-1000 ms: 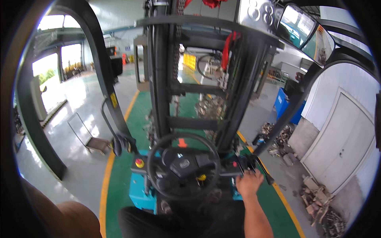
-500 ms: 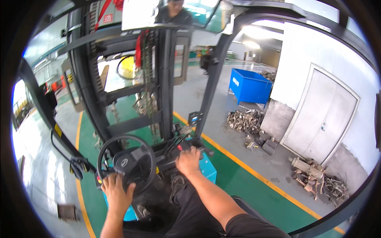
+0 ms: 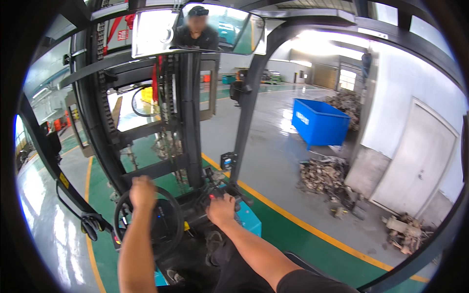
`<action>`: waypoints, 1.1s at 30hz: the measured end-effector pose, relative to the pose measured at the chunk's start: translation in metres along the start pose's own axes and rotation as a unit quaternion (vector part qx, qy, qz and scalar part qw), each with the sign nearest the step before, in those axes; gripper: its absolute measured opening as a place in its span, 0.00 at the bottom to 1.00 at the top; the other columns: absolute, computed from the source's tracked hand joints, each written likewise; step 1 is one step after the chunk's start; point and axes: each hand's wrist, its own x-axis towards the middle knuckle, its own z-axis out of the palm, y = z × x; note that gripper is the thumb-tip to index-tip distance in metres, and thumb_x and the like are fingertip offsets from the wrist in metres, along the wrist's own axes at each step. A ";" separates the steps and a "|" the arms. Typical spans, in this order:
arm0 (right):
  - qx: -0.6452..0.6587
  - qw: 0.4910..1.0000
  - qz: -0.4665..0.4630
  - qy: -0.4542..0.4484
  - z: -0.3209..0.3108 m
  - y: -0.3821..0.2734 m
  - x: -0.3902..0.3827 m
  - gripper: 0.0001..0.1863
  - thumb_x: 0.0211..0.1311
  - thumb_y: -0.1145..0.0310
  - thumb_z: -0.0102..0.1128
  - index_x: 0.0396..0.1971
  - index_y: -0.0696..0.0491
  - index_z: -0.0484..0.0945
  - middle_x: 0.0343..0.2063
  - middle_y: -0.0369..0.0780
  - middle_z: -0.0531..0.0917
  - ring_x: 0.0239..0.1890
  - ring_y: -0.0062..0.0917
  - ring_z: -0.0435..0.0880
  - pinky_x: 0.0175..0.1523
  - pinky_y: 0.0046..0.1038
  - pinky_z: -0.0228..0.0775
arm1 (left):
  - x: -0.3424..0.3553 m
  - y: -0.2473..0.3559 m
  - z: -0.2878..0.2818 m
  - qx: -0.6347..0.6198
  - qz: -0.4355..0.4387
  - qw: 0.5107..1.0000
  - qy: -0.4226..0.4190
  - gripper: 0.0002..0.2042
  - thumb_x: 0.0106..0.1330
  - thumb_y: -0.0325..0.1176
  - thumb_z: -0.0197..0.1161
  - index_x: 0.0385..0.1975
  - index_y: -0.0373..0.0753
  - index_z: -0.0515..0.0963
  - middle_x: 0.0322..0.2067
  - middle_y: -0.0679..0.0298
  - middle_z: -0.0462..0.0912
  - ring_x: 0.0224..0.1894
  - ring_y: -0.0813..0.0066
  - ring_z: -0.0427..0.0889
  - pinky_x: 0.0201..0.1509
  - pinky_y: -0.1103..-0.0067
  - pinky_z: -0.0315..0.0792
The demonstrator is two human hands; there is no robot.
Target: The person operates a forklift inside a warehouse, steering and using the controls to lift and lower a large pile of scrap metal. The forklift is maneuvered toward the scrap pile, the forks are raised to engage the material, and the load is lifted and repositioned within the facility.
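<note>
Left hand [image 3: 142, 193] is seen over the top left of the wheel [image 3: 180, 217], blurred; whether it is clamped on the rim cannot be told. Right hand [image 3: 222, 210] is set on the console, fingers curled beside the red switch [image 3: 212, 196] and just behind the levers [image 3: 211, 180]; whether anything is gripped cannot be told. Wheel is placed in front of the lap, levers to its right. Step in hand, as judged: steering with the left, controls attended by the right. Next move seems to call for a sure hold on the rim and a light touch at the levers, with the yellow line [image 3: 293, 219] watched. Beyond the wheel, the mast [image 3: 190, 117] is seen; farther right, a blue bin [image 3: 320, 124], a scrap pile [image 3: 322, 176] and a closed door [image 3: 415, 156].
</note>
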 end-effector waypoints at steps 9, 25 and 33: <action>-0.033 0.997 -0.035 0.057 -0.015 0.014 -0.029 0.24 0.57 0.52 0.69 0.39 0.61 0.87 0.43 0.50 0.87 0.64 0.55 0.71 0.72 0.59 0.57 | -0.215 0.007 -0.087 -0.134 0.075 0.987 0.050 0.08 0.62 0.34 0.72 0.26 0.40 0.80 0.30 0.54 0.79 0.32 0.49 0.84 0.35 0.60 0.79; 0.009 0.999 -0.001 0.042 -0.005 -0.002 -0.011 0.24 0.60 0.53 0.65 0.41 0.63 0.87 0.44 0.53 0.87 0.65 0.58 0.71 0.73 0.56 0.54 | -0.111 -0.111 -0.068 -0.027 -0.058 0.990 0.125 0.10 0.74 0.35 0.63 0.32 0.36 0.77 0.33 0.52 0.78 0.33 0.43 0.82 0.34 0.57 0.75; -0.003 0.999 -0.017 0.042 -0.001 0.007 -0.013 0.23 0.57 0.56 0.67 0.41 0.63 0.86 0.47 0.55 0.86 0.65 0.56 0.72 0.75 0.54 0.54 | -0.183 -0.051 -0.069 -0.096 -0.026 0.989 0.109 0.07 0.73 0.32 0.63 0.35 0.35 0.79 0.37 0.51 0.80 0.36 0.45 0.83 0.36 0.59 0.76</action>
